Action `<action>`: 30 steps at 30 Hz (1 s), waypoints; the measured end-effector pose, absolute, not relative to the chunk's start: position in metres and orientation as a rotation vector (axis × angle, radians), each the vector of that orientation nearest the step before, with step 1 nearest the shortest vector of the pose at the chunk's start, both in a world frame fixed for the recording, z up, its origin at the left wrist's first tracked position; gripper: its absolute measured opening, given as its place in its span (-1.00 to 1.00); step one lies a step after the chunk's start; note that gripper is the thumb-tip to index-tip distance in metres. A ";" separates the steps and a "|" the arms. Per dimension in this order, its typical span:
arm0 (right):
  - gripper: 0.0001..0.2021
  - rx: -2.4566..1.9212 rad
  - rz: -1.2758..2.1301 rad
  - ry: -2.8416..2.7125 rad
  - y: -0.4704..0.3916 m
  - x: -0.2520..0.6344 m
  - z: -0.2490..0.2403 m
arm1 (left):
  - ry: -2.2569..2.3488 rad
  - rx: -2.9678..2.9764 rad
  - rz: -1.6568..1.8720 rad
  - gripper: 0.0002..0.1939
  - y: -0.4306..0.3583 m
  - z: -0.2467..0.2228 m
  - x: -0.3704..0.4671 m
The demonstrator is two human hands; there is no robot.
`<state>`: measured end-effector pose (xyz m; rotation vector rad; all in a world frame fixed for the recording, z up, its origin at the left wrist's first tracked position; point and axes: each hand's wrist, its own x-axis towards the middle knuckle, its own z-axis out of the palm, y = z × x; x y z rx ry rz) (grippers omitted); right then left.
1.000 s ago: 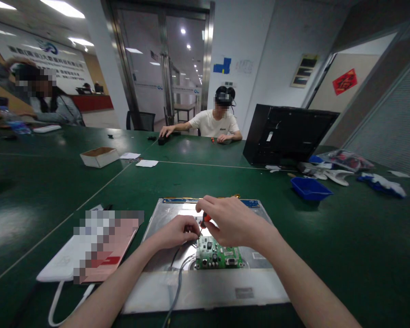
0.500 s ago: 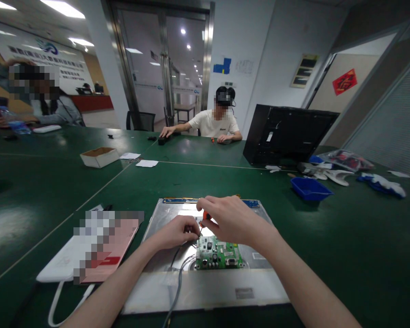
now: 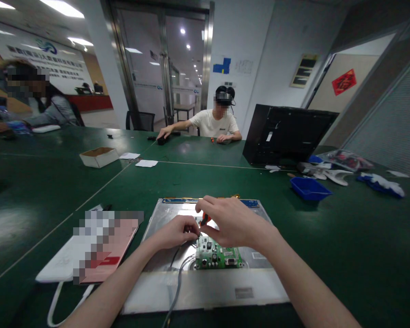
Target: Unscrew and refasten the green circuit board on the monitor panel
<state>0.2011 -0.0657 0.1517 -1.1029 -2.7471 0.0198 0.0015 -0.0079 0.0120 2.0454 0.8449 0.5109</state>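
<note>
My right hand (image 3: 230, 218) is curled over a small screwdriver with an orange-and-black handle (image 3: 205, 219), its tip pointing down at the far left corner of a green circuit board (image 3: 220, 257). Close by, the thumb and fingers of my left hand (image 3: 181, 230) are pinched together beside the screwdriver's tip; what lies between them is too small to make out. The board sits on a silver metal display panel (image 3: 198, 289). Grey cables (image 3: 180, 282) run from the board's left side over the panel's near edge.
A white device and a pink one (image 3: 123, 246) lie left of the panel, with a white cable (image 3: 53, 300). A blue tray (image 3: 309, 189) and a black monitor (image 3: 289, 134) stand to the right. Farther off are an open box (image 3: 99, 157) and a seated person (image 3: 215, 123).
The screwdriver handle shows a different side, as if turned in my right hand. My left hand has hardly moved. The person at the far left has shifted left.
</note>
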 end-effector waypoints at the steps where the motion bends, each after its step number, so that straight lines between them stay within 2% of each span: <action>1: -0.83 -1.090 0.015 -2.753 -0.066 0.201 0.152 | 0.838 2.044 0.516 -0.91 -0.008 0.011 0.001; 8: -0.85 -1.166 0.012 -2.732 -0.063 0.199 0.150 | 0.836 2.033 0.494 -0.83 -0.006 0.007 0.000; 30: -0.90 -1.191 -0.073 -2.717 -0.061 0.200 0.148 | 0.862 2.033 0.479 -0.82 -0.007 0.010 0.001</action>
